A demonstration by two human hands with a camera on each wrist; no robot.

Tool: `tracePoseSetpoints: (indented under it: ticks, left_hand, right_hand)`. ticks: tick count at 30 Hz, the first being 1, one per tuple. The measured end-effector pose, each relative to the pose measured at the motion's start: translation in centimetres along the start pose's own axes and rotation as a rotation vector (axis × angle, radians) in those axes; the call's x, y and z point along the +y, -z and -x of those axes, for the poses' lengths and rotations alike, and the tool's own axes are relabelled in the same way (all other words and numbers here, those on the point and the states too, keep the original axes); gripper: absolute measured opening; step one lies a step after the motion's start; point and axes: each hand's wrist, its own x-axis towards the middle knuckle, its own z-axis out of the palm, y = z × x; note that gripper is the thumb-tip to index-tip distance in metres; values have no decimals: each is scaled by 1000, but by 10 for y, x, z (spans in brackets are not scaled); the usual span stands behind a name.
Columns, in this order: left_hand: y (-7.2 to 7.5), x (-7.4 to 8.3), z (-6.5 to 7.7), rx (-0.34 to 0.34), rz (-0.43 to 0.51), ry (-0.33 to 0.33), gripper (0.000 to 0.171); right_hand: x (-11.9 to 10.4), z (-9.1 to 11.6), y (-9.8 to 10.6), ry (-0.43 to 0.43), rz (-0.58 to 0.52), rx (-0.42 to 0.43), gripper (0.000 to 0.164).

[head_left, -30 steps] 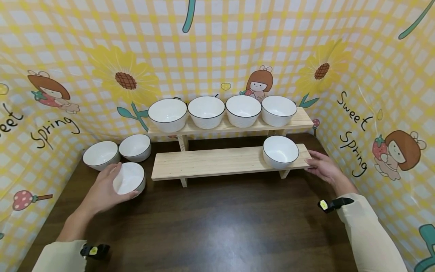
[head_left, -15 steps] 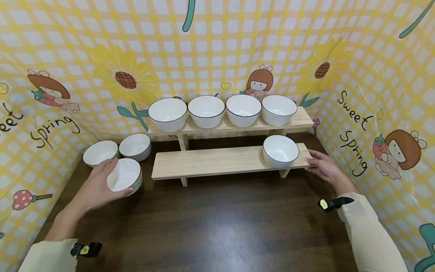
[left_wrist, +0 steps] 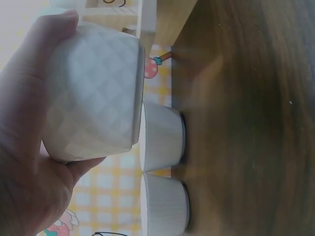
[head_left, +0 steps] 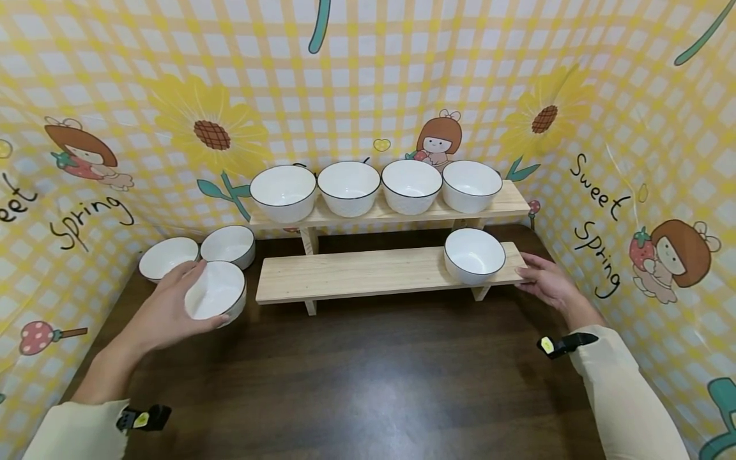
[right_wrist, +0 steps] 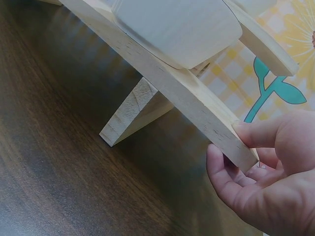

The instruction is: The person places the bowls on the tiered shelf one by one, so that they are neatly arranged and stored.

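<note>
The head view looks forward and down over a dark table (head_left: 368, 383) from its near side, taking in the whole two-tier wooden stand (head_left: 356, 275) and patterned cloth (head_left: 345, 83). The left wrist view, turned sideways, is very close to the left hand (head_left: 163, 313) and its white bowl (left_wrist: 98, 88), facing two bowls (left_wrist: 162, 137) at far left that the head view shares. The right wrist view, tilted and close, faces the right hand (right_wrist: 270, 172) at the stand's right end, also in the head view.
</note>
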Motion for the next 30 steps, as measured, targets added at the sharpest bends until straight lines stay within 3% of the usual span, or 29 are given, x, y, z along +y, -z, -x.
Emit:
tracePoseSetpoints:
  ticks: [10,30]
  left_hand:
    - [6,21,-8,-29,-24,-30,120]
    - [5,52,-27,-74,-24,-122,118]
  right_hand:
    - [0,-1,0,3,8,-3,70]
    - [0,0,0,13,-25,-12,72]
